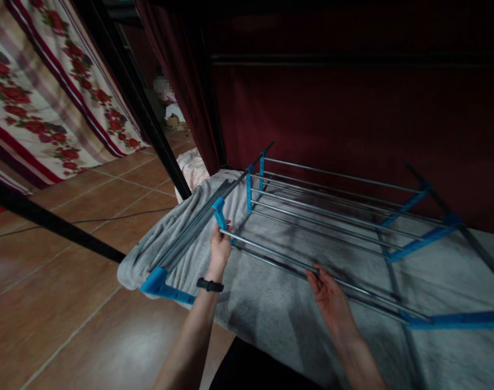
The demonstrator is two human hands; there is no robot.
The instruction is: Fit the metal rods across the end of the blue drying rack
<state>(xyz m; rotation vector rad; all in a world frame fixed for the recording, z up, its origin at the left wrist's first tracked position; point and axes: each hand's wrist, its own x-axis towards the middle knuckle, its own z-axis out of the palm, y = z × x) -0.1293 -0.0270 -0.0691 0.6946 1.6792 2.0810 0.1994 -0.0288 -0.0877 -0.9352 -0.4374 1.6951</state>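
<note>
A rack of metal tubes and blue plastic brackets lies on a grey blanket. My left hand (220,248), with a dark band on the wrist, is closed around the left end of the front metal tube (267,248), right beside an upright blue bracket (219,212). Farther right along that tube, the fingers of my right hand (327,295) pinch it from the near side. The tube's right end reaches a blue bracket (454,320) at the lower right. Several rear tubes (332,205) span between other blue brackets (249,193).
Loose grey tubes (194,233) lie bundled on the blanket (271,303) at left, near a blue end piece (166,287). Black bed posts (149,116) and a maroon curtain (332,124) surround the bed. A cable (109,220) crosses the tiled floor (80,298).
</note>
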